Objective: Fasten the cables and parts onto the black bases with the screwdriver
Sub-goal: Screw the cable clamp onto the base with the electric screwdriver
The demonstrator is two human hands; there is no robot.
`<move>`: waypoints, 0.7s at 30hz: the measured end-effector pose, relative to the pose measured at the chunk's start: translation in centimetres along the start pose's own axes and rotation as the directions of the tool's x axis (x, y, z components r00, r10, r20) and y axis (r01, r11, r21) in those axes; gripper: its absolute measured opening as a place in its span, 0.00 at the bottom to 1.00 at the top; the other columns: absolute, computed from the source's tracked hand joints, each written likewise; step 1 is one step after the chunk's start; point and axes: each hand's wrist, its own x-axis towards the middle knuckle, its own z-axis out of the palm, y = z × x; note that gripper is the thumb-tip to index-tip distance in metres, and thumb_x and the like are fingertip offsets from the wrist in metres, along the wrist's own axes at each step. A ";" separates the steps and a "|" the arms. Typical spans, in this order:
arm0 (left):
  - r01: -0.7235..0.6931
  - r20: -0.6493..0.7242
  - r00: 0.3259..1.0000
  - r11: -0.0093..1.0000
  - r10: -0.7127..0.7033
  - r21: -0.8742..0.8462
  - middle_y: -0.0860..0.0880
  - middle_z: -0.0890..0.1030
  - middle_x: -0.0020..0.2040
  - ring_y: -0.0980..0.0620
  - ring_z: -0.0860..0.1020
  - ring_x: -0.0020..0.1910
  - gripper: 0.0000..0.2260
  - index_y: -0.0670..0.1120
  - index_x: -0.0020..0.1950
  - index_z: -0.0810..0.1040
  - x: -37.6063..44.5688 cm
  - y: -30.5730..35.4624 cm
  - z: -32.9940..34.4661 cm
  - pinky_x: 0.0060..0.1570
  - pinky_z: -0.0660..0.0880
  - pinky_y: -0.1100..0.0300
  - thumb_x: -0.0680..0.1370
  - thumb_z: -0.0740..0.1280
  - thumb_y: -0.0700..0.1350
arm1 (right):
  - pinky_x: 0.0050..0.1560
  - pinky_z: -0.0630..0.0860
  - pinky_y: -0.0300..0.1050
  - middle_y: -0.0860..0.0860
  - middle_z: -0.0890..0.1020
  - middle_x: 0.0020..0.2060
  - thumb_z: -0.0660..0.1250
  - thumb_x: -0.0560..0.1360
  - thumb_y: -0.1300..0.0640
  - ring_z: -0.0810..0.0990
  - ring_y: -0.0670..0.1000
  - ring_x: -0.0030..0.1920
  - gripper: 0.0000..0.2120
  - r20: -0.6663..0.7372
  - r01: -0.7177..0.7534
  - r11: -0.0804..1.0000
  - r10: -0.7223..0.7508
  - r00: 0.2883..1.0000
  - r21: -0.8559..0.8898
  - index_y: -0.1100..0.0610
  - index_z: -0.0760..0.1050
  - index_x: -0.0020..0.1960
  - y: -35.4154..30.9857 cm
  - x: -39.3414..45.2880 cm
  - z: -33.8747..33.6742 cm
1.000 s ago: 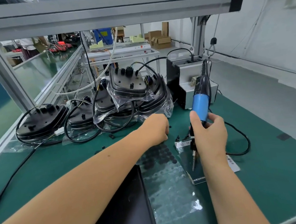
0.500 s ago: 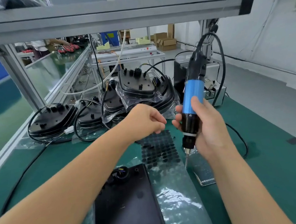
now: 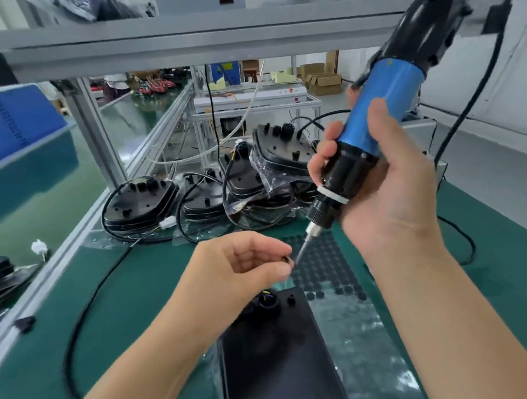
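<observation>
I see my right hand [image 3: 385, 193] wrapped tight around the blue-and-black screwdriver [image 3: 374, 122], tilted so its bit points down-left. My left hand [image 3: 240, 266] pinches a tiny dark part [image 3: 287, 259], too small to identify, with thumb and forefinger right at the bit's tip. Both hover just above the near black base [image 3: 279, 360], which lies flat on the green mat [image 3: 137, 310]. Behind that base, more bases with cables [image 3: 210, 198] sit stacked, some in clear bags.
</observation>
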 end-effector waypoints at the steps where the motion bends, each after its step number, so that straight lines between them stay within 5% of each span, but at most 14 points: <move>1: -0.010 -0.019 1.000 1.000 0.010 -0.003 0.50 0.86 0.40 0.58 0.82 0.38 0.10 0.52 0.43 0.85 -0.3 0.0 -0.1 0.40 0.75 0.71 0.70 0.75 0.36 | 0.37 0.77 0.44 0.53 0.78 0.37 0.65 0.77 0.54 0.76 0.49 0.33 0.09 0.006 0.026 1.000 -0.026 1.000 -0.014 0.57 0.74 0.55 0.2 -0.1 0.4; 13: -0.035 -0.072 0.997 0.997 0.030 -0.068 0.48 0.86 0.40 0.55 0.83 0.39 0.11 0.53 0.42 0.85 -1.7 -0.6 -1.0 0.42 0.78 0.68 0.67 0.76 0.37 | 0.36 0.75 0.43 0.52 0.77 0.36 0.64 0.76 0.54 0.75 0.49 0.33 0.06 0.010 0.130 0.984 -0.130 0.991 -0.120 0.55 0.73 0.51 2.3 -1.1 2.0; 21: -0.095 -0.174 0.982 0.989 0.074 -0.117 0.47 0.85 0.40 0.48 0.84 0.42 0.13 0.54 0.46 0.84 -2.3 -1.8 -0.6 0.39 0.78 0.64 0.62 0.76 0.48 | 0.41 0.77 0.45 0.52 0.77 0.37 0.64 0.76 0.53 0.76 0.49 0.35 0.07 -0.006 0.159 0.971 -0.163 0.987 -0.179 0.56 0.72 0.51 3.0 -1.9 2.4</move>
